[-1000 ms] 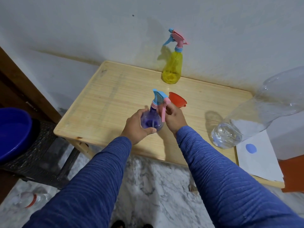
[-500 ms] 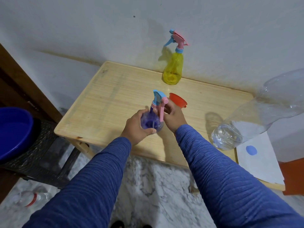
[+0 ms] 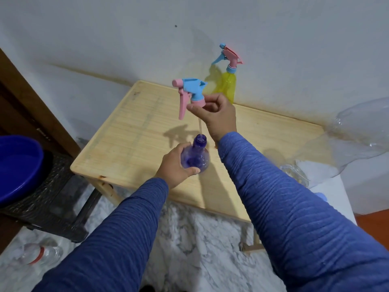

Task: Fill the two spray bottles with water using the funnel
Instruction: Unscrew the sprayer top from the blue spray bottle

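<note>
Two hands at a pale wooden table [image 3: 130,144]: left hand [image 3: 175,165] grips the uncapped purple plastic spray bottle [image 3: 195,158]; right hand [image 3: 219,114] pinches its blue-and-pink trigger head [image 3: 190,91] above.

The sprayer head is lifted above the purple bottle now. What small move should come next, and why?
Probably lift the sprayer head in the right hand a little higher: its thin tube appears to reach the open neck of the purple bottle, which the left hand holds on the table.
</note>
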The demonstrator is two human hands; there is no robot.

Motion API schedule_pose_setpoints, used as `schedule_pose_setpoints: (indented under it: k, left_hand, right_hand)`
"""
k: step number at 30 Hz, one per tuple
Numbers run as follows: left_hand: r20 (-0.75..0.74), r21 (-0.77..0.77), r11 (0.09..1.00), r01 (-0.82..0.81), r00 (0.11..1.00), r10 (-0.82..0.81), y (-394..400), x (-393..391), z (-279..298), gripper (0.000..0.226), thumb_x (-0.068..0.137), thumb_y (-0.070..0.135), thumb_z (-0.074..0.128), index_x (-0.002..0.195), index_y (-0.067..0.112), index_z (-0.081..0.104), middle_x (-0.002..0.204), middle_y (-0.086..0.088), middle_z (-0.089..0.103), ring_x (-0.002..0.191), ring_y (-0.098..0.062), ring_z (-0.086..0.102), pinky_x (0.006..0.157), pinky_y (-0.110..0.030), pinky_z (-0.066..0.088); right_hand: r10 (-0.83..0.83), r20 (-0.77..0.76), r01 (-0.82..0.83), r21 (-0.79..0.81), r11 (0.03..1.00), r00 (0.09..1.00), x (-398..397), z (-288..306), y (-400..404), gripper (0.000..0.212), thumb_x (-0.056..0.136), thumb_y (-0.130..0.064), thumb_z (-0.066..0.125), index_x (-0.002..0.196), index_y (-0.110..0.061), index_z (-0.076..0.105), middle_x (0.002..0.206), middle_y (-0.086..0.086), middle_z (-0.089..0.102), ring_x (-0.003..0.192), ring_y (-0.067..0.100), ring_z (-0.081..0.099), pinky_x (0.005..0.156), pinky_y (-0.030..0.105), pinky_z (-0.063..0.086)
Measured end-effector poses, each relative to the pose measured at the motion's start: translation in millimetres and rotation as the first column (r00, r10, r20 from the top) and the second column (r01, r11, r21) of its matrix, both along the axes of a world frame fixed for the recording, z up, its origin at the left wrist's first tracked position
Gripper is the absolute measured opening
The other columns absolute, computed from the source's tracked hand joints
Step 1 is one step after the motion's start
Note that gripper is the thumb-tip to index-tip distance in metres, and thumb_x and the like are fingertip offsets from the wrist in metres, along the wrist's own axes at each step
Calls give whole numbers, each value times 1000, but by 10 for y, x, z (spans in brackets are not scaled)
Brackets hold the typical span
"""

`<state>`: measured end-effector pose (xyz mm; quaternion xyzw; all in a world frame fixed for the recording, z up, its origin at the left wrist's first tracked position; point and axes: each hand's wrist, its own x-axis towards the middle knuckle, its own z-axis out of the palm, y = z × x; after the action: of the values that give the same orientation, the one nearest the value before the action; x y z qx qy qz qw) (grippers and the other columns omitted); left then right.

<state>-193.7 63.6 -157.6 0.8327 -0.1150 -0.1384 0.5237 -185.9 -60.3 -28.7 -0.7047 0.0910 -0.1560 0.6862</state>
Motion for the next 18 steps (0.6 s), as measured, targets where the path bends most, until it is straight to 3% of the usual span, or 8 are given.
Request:
schedule_pose_setpoints:
  k: [10, 15, 18]
  left_hand:
    - [-3, 29, 1000, 5, 1000, -5, -3, 3, 23, 80, 63, 22, 86, 133, 26, 47, 121, 8, 61, 108, -12, 59, 101, -32, 46]
    - [1, 29, 1000, 12, 1000, -12, 6, -2, 32, 82, 63, 23, 86, 134, 26, 46, 122, 9, 60, 110, -12, 58, 102, -32, 45]
    - [2, 14, 1000, 6, 1000, -6, 13, -7, 26, 82, 63, 23, 86, 134, 25, 47, 122, 8, 60, 109, -12, 59, 102, -32, 46]
  right_hand:
    - [-192, 95, 192, 12, 981, 977, 208, 335, 2, 28, 70, -19, 83, 82, -19, 57, 82, 1, 66, 73, 8, 59, 70, 19, 51]
    - [-366, -23, 363, -86, 928, 930, 124, 127, -138, 29, 68, -31, 82, 82, -20, 59, 80, -6, 67, 77, 8, 62, 74, 22, 51]
    - [-551, -132, 538, -121, 834, 824, -56, -203, -294, 30, 70, -34, 79, 86, -19, 59, 77, -10, 63, 78, 11, 60, 67, 11, 44]
